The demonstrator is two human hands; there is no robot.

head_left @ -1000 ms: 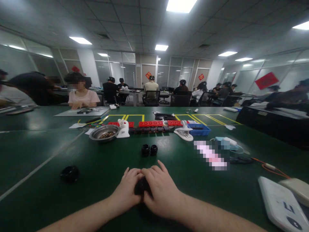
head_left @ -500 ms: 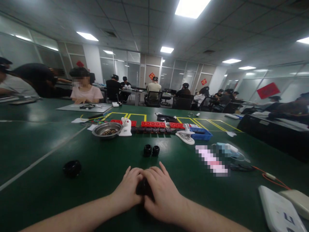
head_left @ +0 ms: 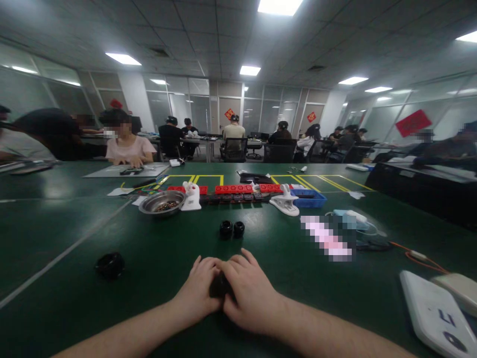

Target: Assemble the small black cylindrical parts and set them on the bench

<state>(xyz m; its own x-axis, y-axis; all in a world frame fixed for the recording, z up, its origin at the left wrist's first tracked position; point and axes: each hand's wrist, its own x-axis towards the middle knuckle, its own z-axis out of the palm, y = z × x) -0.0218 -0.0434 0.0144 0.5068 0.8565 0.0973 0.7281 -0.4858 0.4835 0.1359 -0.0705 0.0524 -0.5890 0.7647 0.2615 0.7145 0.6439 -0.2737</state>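
Note:
Both hands meet at the near middle of the green table (head_left: 167, 268), around a dark rounded object (head_left: 219, 286) that is mostly covered by my fingers. My left hand (head_left: 201, 286) curls round its left side. Over its top and right side lies my right hand (head_left: 248, 293), fingers bent and thumb below. The object's kind cannot be made out. Just beyond my hands, two small black ring-shaped pieces (head_left: 231, 229) stand side by side. A larger black ring-shaped piece (head_left: 111, 265) rests off to the left.
Farther back are a metal bowl (head_left: 163, 203) of small parts, red strips (head_left: 234, 189), two white clamps (head_left: 191, 197) and a blue tray (head_left: 308, 199). Cables (head_left: 372, 243) and a white device (head_left: 434, 311) lie at right. A person (head_left: 128, 141) sits across the table.
The camera view has shifted slightly. My hands keep nearly the same grip on the dark object, and the black pieces stay in place on the table.

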